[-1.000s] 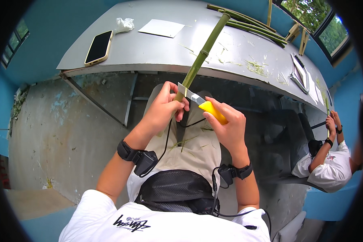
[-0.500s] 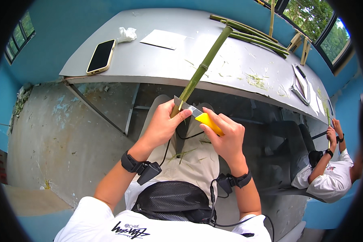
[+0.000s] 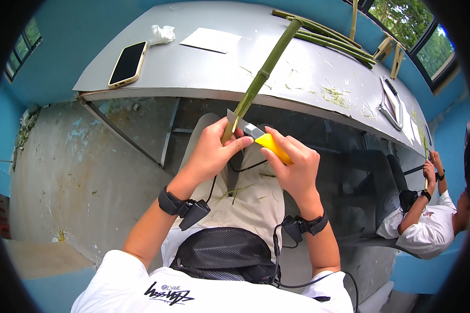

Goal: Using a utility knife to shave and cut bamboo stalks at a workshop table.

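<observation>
The left grip point(image 3: 212, 151) is closed around the lower end of a green bamboo stalk point(image 3: 261, 78) at mid-frame; the right grip point(image 3: 292, 164) clasps a yellow-handled knife point(image 3: 258, 136), blade against the stalk. Shavings on the lap and on the grey counter point(image 3: 193, 78) suggest paring is well under way, though most of the stalk looks unpeeled. Further bamboo strips point(image 3: 329, 36) lie upper right.

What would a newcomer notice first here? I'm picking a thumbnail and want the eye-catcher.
The green bamboo stalk running slantwise from the grey table down into the left hand, mid-frame. Against it lies the blade of a yellow knife, gripped by the right hand. A phone lies at the table's left end, and another person sits at the right edge.
</observation>
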`<state>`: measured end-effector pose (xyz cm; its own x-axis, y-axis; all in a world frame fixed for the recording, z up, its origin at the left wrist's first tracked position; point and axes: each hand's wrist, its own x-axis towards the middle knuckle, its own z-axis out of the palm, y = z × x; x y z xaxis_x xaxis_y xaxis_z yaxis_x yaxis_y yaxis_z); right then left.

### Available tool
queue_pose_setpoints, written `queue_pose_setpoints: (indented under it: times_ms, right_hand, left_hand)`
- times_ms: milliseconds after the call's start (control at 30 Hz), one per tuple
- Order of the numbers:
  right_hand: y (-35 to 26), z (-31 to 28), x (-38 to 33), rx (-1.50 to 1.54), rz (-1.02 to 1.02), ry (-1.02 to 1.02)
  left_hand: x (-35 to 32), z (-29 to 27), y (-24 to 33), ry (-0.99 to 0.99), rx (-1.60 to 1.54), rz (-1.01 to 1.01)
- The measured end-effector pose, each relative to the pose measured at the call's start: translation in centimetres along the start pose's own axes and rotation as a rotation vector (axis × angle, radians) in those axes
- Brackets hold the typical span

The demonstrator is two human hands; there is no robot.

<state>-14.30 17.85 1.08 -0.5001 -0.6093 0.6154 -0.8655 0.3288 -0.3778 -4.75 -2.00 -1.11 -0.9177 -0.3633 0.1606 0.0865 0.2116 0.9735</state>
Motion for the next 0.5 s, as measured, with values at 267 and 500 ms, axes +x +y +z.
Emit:
queue_pose_setpoints:
  times_ms: [267, 500]
  right_hand:
    - [-0.2, 0.0, 0.4, -0.067, -0.020, -0.009]
    - [-0.3, 0.4, 0.6, -0.092, -0.025, 0.055]
  left_hand:
    - [0.3, -0.7, 0.2, 0.040, 0.077, -0.007]
    - [0.4, 0.5, 0.0, 0.147, 0.119, -0.004]
